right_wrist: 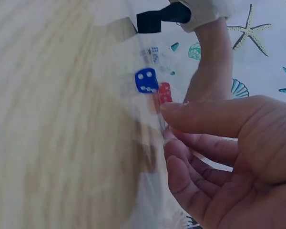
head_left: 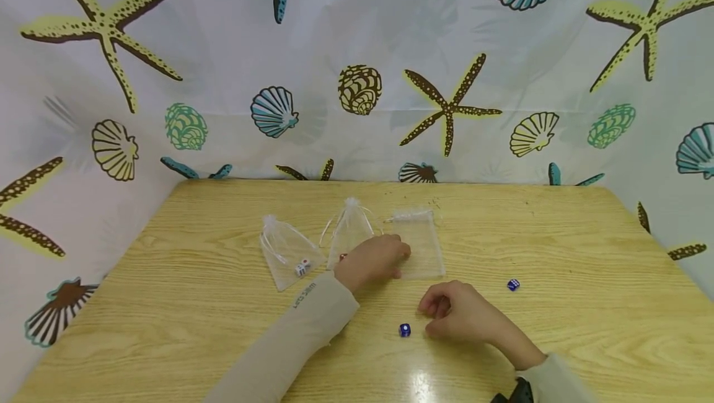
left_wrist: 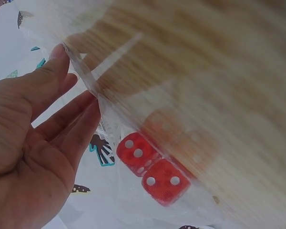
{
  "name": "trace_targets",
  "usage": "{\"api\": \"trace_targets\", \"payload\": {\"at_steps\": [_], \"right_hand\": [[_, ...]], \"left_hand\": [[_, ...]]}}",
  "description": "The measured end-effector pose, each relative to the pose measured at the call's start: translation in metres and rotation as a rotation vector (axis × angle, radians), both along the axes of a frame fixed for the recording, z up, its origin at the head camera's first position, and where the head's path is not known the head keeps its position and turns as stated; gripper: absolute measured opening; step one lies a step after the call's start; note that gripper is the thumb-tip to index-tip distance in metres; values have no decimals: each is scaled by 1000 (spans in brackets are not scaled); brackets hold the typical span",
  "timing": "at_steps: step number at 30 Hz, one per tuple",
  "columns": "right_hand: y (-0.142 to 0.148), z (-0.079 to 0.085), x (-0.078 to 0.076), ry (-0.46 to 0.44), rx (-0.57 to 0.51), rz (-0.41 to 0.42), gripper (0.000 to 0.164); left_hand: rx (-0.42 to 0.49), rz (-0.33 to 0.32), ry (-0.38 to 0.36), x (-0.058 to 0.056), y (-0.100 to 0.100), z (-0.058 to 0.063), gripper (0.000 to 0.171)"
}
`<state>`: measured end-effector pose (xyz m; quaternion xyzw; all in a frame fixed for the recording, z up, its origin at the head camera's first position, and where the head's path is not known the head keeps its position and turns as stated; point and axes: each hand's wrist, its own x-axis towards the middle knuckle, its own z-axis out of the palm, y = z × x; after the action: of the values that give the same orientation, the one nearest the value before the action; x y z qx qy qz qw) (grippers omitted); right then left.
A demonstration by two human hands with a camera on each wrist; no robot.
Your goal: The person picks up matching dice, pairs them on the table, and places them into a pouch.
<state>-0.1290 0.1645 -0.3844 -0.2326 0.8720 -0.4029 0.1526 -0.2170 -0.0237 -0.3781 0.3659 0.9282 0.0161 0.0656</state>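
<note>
My left hand (head_left: pixel 372 261) reaches over the middle sheer bag (head_left: pixel 352 229) to the left side of a flat sheer drawstring bag (head_left: pixel 425 251). In the left wrist view its thumb and fingertips lie apart against the surface. Two red dice (left_wrist: pixel 166 182) show beside it, in the middle bag. My right hand (head_left: pixel 462 315) hovers low with loosely bent fingers, and I see nothing between them. Just left of it lies a blue die (head_left: pixel 405 330); another blue die (head_left: pixel 513 284) lies farther right. The forearm and hand partly hide the middle bag.
To the left lies another sheer bag (head_left: pixel 269 239) with white dice (head_left: pixel 303 266) inside. All of this lies on a wooden table (head_left: pixel 167 304). A cloth (head_left: pixel 318 130) printed with shells and starfish hangs behind and at both sides.
</note>
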Motion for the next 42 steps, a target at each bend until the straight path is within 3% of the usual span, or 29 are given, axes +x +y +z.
{"api": "trace_targets", "payload": {"at_steps": [13,25,42], "right_hand": [[55,8,-2,29,26,-138,22],[100,6,4,107,132,-308,24],[126,1,-9,109,213,-391,24]], "left_hand": [[4,4,0,3,-3,2,13],[4,2,25,4,-2,1,13],[4,-23,61,7,-5,2,15]]}}
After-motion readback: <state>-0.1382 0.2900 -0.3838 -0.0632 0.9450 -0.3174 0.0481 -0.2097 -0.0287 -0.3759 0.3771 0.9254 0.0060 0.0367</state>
